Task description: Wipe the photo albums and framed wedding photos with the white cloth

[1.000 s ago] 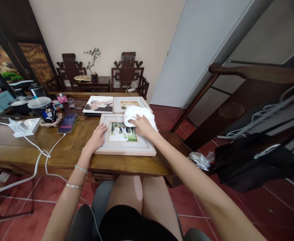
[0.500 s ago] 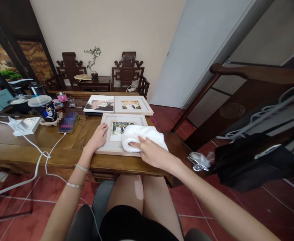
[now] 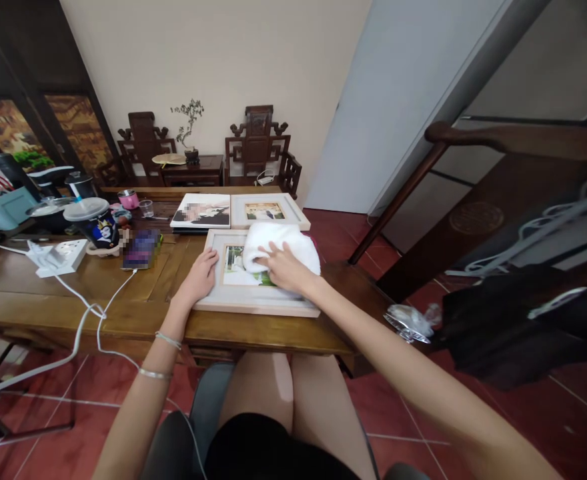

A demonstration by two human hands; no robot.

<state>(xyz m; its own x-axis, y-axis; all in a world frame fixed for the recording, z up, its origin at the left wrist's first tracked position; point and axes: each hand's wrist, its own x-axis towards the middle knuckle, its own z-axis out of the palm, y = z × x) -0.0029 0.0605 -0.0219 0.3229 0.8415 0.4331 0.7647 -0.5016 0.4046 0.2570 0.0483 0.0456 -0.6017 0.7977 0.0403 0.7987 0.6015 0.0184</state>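
A pale wooden picture frame (image 3: 253, 303) with a photo lies flat near the front edge of the wooden table (image 3: 73, 287). My left hand (image 3: 198, 277) rests flat on the frame's left border, fingers spread. My right hand (image 3: 286, 267) presses a white folded cloth (image 3: 278, 241) onto the glass over the photo's right half. Behind this frame lie a second pale frame (image 3: 268, 211) and a photo album (image 3: 201, 210), side by side.
A phone (image 3: 141, 248) on a white cable, a power strip (image 3: 61, 255), a dark printed cup (image 3: 98, 227) with a lid, a pink pot and a small glass stand on the table's left. A dark wooden chair (image 3: 498, 200) with black cloth is at the right. Carved chairs line the far wall.
My right hand with the cloth went from the frame's top right corner down to its lower edge, and has now moved back up over the photo. My left hand stayed on the frame.
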